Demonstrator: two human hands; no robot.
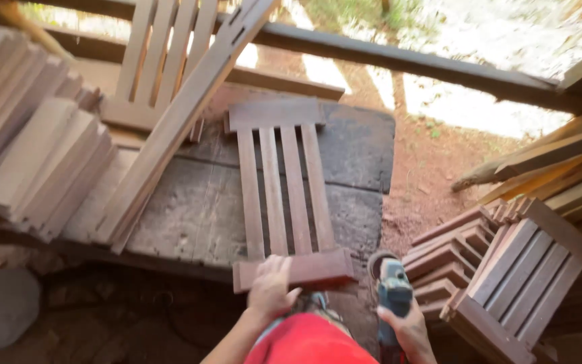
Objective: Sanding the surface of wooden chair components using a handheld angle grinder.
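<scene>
Left hand [270, 288] pressing flat, fingers spread, on near rail of slatted wooden panel [284, 192] lying on bench [190, 216]. Right hand [409, 330] gripping blue power sander [392, 286], hanging beside panel, not touching. Sanding judged not underway; similar panels [513, 269] lying stacked at right.

A dark workbench [358, 148] bears a slatted wooden frame [284, 189] and stacked boards [48, 168].
</scene>
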